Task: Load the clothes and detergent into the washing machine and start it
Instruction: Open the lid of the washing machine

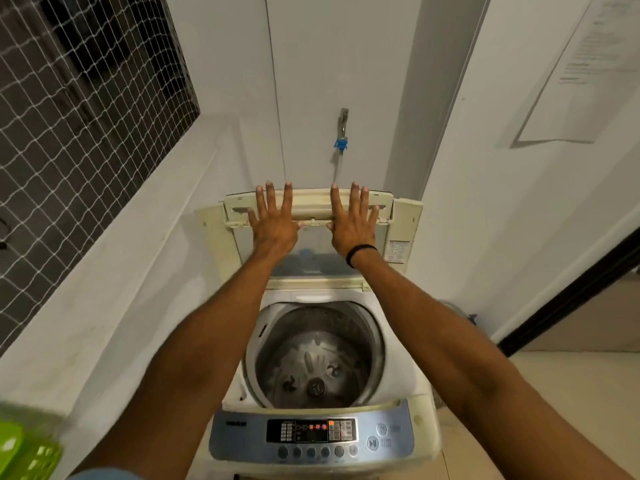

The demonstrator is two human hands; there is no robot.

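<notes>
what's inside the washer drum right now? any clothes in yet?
Only the bare steel drum and the pulsator at its bottom show; no clothes or detergent visible. The drum's near side is hidden behind the control panel.

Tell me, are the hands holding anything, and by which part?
Nothing is gripped: left hand and right hand lie flat, fingers spread, against the upper panel of the raised lid.

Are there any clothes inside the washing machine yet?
No, it is empty. The lid is lifted up, and the drum shows its bare metal bottom; nothing lies in it.
</notes>
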